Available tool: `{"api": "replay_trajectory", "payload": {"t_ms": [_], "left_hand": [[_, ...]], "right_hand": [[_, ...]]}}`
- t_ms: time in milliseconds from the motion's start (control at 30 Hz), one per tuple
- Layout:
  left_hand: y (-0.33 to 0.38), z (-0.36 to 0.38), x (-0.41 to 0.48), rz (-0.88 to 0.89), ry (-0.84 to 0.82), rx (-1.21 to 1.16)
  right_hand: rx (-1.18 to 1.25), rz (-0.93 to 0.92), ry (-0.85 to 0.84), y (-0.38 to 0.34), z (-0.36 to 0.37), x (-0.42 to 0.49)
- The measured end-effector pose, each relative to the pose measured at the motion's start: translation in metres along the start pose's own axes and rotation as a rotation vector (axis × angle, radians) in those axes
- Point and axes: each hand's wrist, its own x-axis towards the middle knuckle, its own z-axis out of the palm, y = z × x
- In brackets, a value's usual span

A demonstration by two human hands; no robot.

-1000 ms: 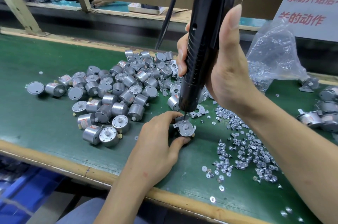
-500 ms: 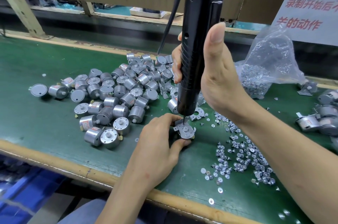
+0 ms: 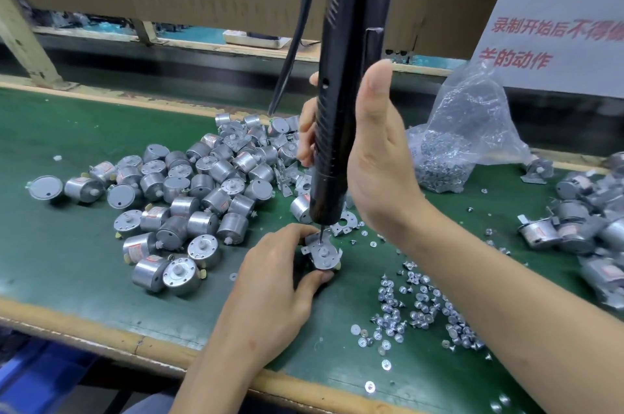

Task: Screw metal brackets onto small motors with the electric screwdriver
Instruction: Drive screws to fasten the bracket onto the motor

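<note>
I stand the small motor [image 3: 326,263] shaft-up on the green worktop [image 3: 67,261] so its face takes the metal bracket [image 3: 315,246] flat. My left hand [image 3: 273,282] pinches the motor between thumb and curled forefinger, which I judge stops it from spinning under the bit. My wrist lies low, coming in from six o'clock.

My right hand [image 3: 378,157] grips the electric screwdriver [image 3: 341,103] near upright, fingers wrapped round the far side and thumb laid straight up the barrel. The forearm reaches in from four o'clock. The bit [image 3: 322,232] comes down onto the bracket's far edge, where I take a screw hole to be; the screw itself is too small to see.

The unfinished motors [image 3: 189,197] are heaped at nine to ten o'clock of my work. Loose screws [image 3: 415,312] lie scattered at four o'clock, all within easy reach. A spare bracket [image 3: 344,223] lies just beyond, at one o'clock.
</note>
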Motion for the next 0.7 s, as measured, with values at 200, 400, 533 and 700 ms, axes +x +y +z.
{"api": "replay_trajectory", "payload": {"t_ms": [200,400,533,700], "left_hand": [[0.005,-0.002,0.0,-0.032,0.055,-0.092],[0.087,-0.013,-0.002,-0.09,0.067,-1.059],[0.162,0.012,0.011,-0.141,-0.061,-1.305],[0.233,0.056,0.05,-0.046,-0.33,-1.129]], "right_hand": [[0.191,0.083,-0.052,-0.017,-0.021,0.013],[-0.016,0.036,0.18,-0.01,-0.038,0.023],[-0.034,0.05,0.207,-0.002,-0.039,0.021],[-0.11,-0.015,0.15,0.0,-0.04,0.017]]}}
